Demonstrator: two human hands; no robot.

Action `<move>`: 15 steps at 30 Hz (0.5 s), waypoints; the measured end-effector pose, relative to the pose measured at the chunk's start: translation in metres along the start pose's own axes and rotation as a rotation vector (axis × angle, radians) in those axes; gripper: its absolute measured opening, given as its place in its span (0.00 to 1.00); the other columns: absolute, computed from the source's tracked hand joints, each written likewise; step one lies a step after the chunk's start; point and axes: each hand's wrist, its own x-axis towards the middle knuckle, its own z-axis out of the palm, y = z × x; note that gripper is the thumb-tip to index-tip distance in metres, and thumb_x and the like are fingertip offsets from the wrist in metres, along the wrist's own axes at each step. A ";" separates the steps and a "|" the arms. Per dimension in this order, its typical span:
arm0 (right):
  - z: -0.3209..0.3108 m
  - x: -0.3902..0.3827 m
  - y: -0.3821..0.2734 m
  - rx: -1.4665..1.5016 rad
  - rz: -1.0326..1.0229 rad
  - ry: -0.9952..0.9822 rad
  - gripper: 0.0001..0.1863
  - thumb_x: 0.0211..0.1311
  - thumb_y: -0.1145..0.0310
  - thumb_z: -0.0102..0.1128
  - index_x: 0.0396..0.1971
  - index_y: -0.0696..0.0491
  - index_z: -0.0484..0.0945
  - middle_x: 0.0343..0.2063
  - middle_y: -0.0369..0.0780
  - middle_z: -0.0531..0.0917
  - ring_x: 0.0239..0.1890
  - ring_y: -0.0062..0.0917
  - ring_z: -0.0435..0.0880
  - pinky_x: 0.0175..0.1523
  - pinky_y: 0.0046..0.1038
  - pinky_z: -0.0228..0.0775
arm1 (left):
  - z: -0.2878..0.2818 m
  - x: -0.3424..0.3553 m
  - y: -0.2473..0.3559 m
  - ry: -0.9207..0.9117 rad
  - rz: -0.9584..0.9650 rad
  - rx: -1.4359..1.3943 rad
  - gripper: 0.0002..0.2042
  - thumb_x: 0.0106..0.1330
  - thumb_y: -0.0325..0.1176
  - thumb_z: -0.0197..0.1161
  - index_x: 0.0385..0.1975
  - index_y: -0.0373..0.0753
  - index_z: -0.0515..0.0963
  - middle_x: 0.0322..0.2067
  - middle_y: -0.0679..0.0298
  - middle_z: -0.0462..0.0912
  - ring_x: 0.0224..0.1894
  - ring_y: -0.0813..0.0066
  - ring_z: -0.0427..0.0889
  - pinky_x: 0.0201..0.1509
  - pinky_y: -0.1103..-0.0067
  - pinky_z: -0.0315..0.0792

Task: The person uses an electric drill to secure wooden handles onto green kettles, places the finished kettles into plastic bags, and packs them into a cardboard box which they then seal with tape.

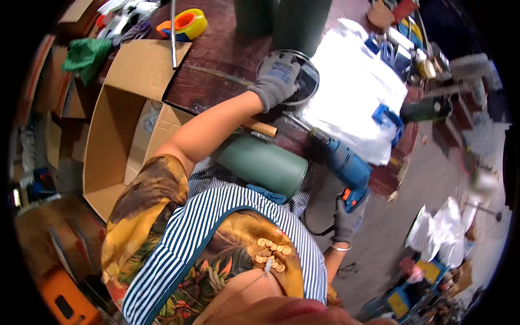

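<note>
My left hand point(279, 75), in a grey work glove, is closed on a round dark piece with a pale metallic rim point(310, 82) on the dark red table; the fingertips are partly hidden. My right hand point(348, 219), also gloved, grips the handle of a blue power drill point(346, 163) at my right side. The drill's long thin front end points up and left toward the table edge. Across my lap lies a dark green cylinder point(265, 162). A short wooden stick point(262, 128) juts out beyond it, under my left forearm.
Green cylinders point(303, 24) stand at the far table edge. White plastic sheeting point(352, 89) covers the table's right side, with a blue tool point(389, 122) on it. An open cardboard box point(111, 135) stands at left, near yellow tape rolls point(190, 24). White bags point(441, 230) lie right.
</note>
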 end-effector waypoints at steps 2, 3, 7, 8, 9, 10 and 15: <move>0.003 0.006 -0.005 0.010 -0.039 0.068 0.48 0.52 0.62 0.71 0.71 0.59 0.56 0.66 0.54 0.68 0.66 0.44 0.70 0.67 0.37 0.63 | -0.016 0.026 0.044 -0.143 0.204 -0.062 0.12 0.59 0.44 0.58 0.27 0.41 0.79 0.25 0.53 0.80 0.31 0.54 0.81 0.36 0.60 0.75; 0.020 0.022 -0.011 0.063 -0.153 0.037 0.48 0.52 0.62 0.71 0.71 0.59 0.56 0.66 0.54 0.68 0.66 0.44 0.70 0.67 0.37 0.63 | -0.029 0.015 0.053 0.075 0.218 -0.047 0.10 0.58 0.40 0.56 0.24 0.40 0.78 0.25 0.51 0.80 0.31 0.53 0.80 0.36 0.59 0.73; 0.077 0.065 -0.043 0.040 -0.445 -0.032 0.48 0.52 0.62 0.71 0.70 0.59 0.56 0.66 0.54 0.68 0.66 0.44 0.70 0.68 0.37 0.63 | 0.065 0.021 0.034 0.170 0.121 -0.002 0.12 0.60 0.42 0.57 0.34 0.43 0.83 0.41 0.55 0.83 0.42 0.55 0.80 0.48 0.61 0.73; 0.080 0.065 -0.047 0.018 -0.488 -0.048 0.48 0.52 0.62 0.71 0.70 0.60 0.56 0.66 0.54 0.68 0.66 0.44 0.70 0.68 0.37 0.63 | 0.073 0.022 0.035 0.151 0.039 0.040 0.13 0.60 0.43 0.57 0.36 0.44 0.83 0.46 0.55 0.81 0.46 0.56 0.79 0.50 0.62 0.72; 0.084 0.067 -0.051 0.013 -0.520 -0.070 0.48 0.52 0.62 0.71 0.70 0.60 0.56 0.66 0.54 0.68 0.66 0.44 0.70 0.68 0.37 0.63 | 0.075 0.023 0.038 0.122 -0.015 0.059 0.15 0.60 0.43 0.57 0.39 0.44 0.84 0.50 0.56 0.80 0.49 0.57 0.78 0.52 0.64 0.72; 0.082 0.066 -0.048 -0.004 -0.505 -0.059 0.48 0.52 0.61 0.71 0.70 0.60 0.56 0.65 0.54 0.68 0.66 0.44 0.70 0.68 0.37 0.63 | 0.052 0.023 0.050 0.012 0.024 0.090 0.15 0.60 0.43 0.57 0.40 0.43 0.84 0.53 0.55 0.78 0.52 0.57 0.77 0.52 0.62 0.71; 0.080 0.070 -0.051 -0.043 -0.529 -0.092 0.48 0.51 0.61 0.71 0.70 0.60 0.57 0.65 0.54 0.68 0.66 0.44 0.69 0.68 0.38 0.62 | 0.037 0.020 0.049 0.015 0.017 0.036 0.14 0.57 0.42 0.58 0.36 0.43 0.85 0.48 0.55 0.80 0.47 0.57 0.78 0.48 0.61 0.72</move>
